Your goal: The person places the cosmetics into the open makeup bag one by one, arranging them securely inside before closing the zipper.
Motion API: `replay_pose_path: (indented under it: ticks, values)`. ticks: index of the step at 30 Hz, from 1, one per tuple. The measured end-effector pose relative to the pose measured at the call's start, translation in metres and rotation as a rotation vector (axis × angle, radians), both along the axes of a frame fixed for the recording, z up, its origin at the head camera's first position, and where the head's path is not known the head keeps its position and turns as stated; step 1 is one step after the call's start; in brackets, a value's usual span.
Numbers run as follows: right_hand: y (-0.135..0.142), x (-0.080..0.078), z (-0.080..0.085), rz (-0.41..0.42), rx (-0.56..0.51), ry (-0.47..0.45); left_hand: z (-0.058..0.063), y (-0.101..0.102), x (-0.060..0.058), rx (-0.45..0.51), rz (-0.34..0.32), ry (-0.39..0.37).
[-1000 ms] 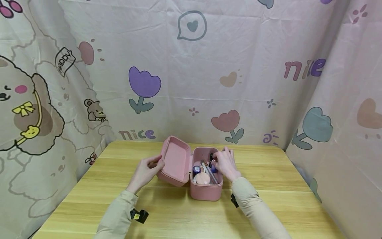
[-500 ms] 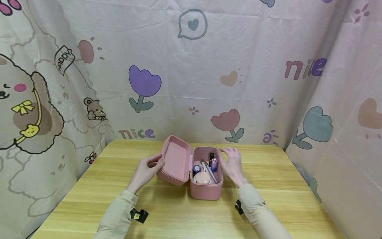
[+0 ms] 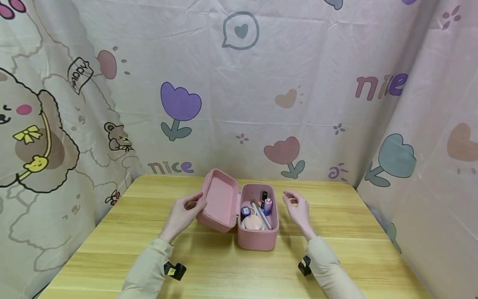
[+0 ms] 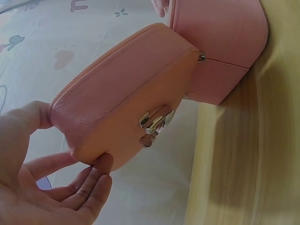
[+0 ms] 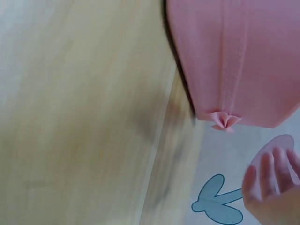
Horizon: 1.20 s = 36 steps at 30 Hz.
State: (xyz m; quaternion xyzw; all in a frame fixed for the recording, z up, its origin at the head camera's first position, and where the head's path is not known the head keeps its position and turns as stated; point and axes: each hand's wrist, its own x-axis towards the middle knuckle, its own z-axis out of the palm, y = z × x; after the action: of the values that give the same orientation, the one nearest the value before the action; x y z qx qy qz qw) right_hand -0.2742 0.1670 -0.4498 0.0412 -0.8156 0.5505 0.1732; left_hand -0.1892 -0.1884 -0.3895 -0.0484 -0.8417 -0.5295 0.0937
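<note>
A pink zip-up makeup case [image 3: 257,241] stands on the table with its lid folded out to the left. My left hand [image 3: 183,214] holds the lid [image 3: 221,200] by its outer edge, thumb on one side and fingers on the other. A metal handle fitting [image 4: 157,124] shows on the lid's outside in the left wrist view. Inside the case are a purple bottle [image 3: 267,207], a black tube [image 3: 264,196], a dark blue jar [image 3: 245,211], a round peach compact [image 3: 253,222] and slim sticks [image 3: 263,215]. My right hand [image 3: 299,211] is apart from the case, to its right, fingers loosely bent and holding nothing.
The wooden table [image 3: 328,261] reaches back to a patterned curtain [image 3: 239,83], which also hangs at both sides. A small pink bow [image 5: 226,120] sits on the case's side in the right wrist view. Each wrist carries a black camera [image 3: 174,270].
My right hand has come up out of the case and moved right, leaving the purple bottle and black tube standing inside. The left hand and lid have stayed in place.
</note>
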Motion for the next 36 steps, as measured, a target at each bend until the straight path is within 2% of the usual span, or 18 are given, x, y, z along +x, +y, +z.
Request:
replay_pose_path:
  ticks: [5,10,25,33,36]
  values:
    - [0.0,0.007,0.004,0.123,-0.072,-0.131,-0.003,0.002,-0.001,0.006,0.013,0.022]
    - [-0.002,0.013,0.005,0.191,-0.075,-0.192,-0.005,0.004,-0.002,0.0,0.028,0.045]
    - [-0.002,0.02,0.002,0.234,-0.134,-0.217,-0.008,0.013,-0.004,0.066,0.021,0.125]
    - [0.001,0.02,-0.002,0.248,-0.153,-0.222,-0.007,0.018,-0.004,0.121,-0.044,0.23]
    - [0.002,0.018,-0.004,0.255,-0.166,-0.23,-0.008,0.02,-0.004,0.154,-0.073,0.243]
